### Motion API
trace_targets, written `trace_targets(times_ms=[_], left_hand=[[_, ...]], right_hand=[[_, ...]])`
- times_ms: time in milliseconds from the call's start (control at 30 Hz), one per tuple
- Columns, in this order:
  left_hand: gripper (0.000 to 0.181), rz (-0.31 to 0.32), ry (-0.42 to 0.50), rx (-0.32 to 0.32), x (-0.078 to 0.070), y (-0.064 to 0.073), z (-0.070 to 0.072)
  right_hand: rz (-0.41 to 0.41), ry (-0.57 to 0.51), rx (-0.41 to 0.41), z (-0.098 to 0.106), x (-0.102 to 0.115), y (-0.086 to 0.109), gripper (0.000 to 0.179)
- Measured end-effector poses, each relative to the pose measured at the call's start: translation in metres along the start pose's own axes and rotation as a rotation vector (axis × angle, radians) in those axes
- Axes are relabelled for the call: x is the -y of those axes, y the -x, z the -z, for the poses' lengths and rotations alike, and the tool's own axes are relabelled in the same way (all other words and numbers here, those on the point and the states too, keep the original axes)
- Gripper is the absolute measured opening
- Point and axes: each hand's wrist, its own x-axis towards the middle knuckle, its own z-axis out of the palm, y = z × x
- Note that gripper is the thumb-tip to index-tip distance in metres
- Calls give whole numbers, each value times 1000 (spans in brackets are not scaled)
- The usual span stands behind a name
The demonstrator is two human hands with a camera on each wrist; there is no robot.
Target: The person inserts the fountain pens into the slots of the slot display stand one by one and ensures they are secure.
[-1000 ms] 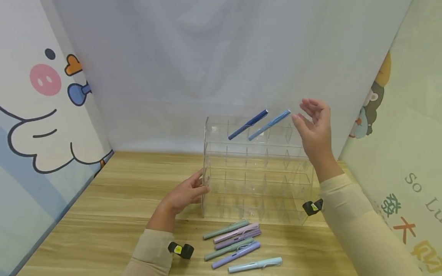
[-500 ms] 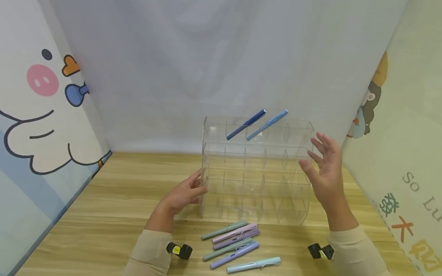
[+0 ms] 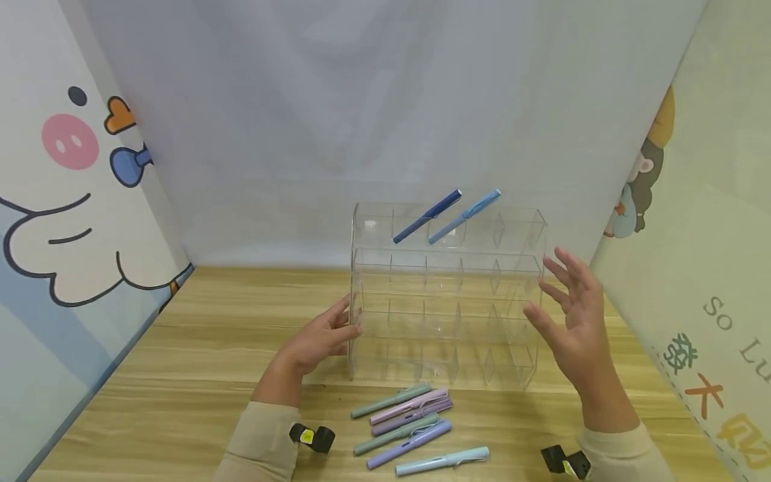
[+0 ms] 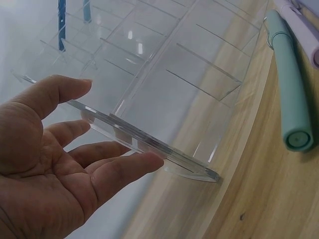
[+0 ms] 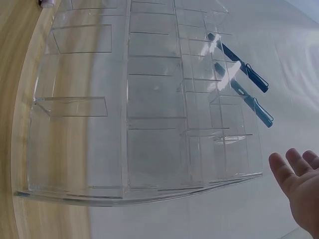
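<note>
Right hand [image 3: 572,321]: lower than before, fingers apart, right of the rack [image 3: 442,301]
Left hand [image 3: 319,338]: fingers apart, still touching the rack's left side
Blue pens [image 3: 427,216]: still tilted in its top row
Loose pens [image 3: 409,444]: nearer, on the table [image 3: 241,321]

Head view looks down; closer wrist views share the rack [image 3: 442,294].
</note>
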Motion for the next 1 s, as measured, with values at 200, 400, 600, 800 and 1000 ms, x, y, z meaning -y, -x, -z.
trace_targets(times_ms=[200, 400, 600, 800, 1000], left_hand=[[74, 0, 6, 2, 0, 1, 0], [75, -6, 10, 8, -1, 2, -1], [78, -13, 15, 13, -1, 1, 0], [79, -22, 10, 27, -2, -1, 0], [80, -18, 8, 25, -1, -1, 1]], right_hand=[[-11, 61, 85, 3, 10, 1, 87], [5, 135, 224, 5, 15, 2, 89], [-38, 243, 367, 1, 21, 4, 96], [-116, 379, 569, -7, 35, 9, 81], [-280, 473, 804, -22, 42, 17, 69]])
